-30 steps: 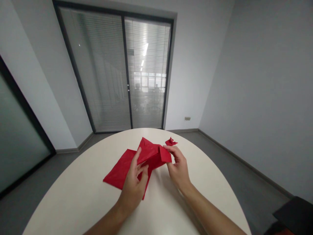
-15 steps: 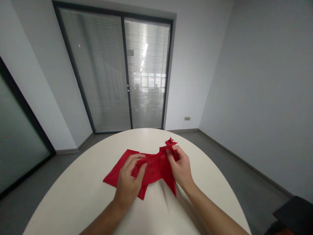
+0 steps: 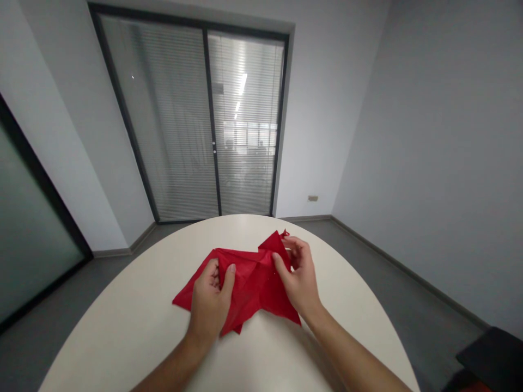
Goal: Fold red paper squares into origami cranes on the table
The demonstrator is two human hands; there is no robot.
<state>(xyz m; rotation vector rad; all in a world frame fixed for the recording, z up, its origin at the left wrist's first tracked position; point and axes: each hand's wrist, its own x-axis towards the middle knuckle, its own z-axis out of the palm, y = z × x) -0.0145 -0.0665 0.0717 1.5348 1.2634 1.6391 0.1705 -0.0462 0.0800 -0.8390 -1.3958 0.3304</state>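
A thin, creased red sheet (image 3: 249, 277), paper or cloth, is stretched between both hands just over the table. My left hand (image 3: 210, 302) is closed on its left side, the thumb lying on top and the fingers curled behind. At the right side, my right hand (image 3: 301, 277) pinches the sheet between thumb and fingers. Flat on the table at the left lies more red material (image 3: 190, 288), partly under the raised sheet; whether the two are joined I cannot tell. A small twisted red tip (image 3: 285, 233) pokes out behind my right fingers.
The round cream table (image 3: 122, 326) has its curved far edge beyond the sheet. Past it stand a dark-framed glass partition with blinds (image 3: 175, 136) and a grey wall (image 3: 429, 152). A dark seat-like object (image 3: 494, 354) is at the lower right, off the table.
The sheet has been spread wider and flatter, and its upper right corner now stands up. My left hand has moved slightly left and closed on the sheet; my right fingers have shifted their hold.
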